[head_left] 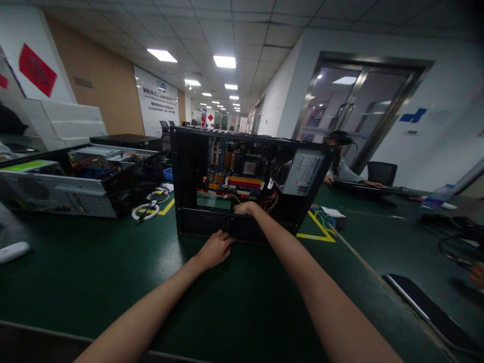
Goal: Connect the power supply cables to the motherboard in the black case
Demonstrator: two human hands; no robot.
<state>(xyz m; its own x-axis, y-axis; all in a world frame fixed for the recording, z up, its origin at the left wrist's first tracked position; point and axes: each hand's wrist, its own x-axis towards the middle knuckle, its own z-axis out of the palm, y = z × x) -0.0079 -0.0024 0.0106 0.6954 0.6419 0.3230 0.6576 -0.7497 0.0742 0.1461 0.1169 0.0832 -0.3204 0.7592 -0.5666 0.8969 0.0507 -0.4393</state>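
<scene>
In the head view a black computer case (206,226) stands upright on the green table, its open side facing me. Inside show a motherboard (236,164) with colored slots, a power supply (303,171) at the upper right and a bundle of cables (271,200). My right hand (245,207) reaches into the lower part of the case, fingers curled; their tips and whatever they grip are hidden behind the lower panel. My left hand (216,249) rests at the bottom edge of the case, its fingers stretched out against the panel and holding nothing.
Another opened computer case (86,199) lies at left, beside coiled white cables (147,210). A white mouse (14,252) is at far left. Colored wires (323,218) lie right of the case, near yellow tape (315,237). A person (344,164) sits behind at right; a dark slab (427,307) lies nearer.
</scene>
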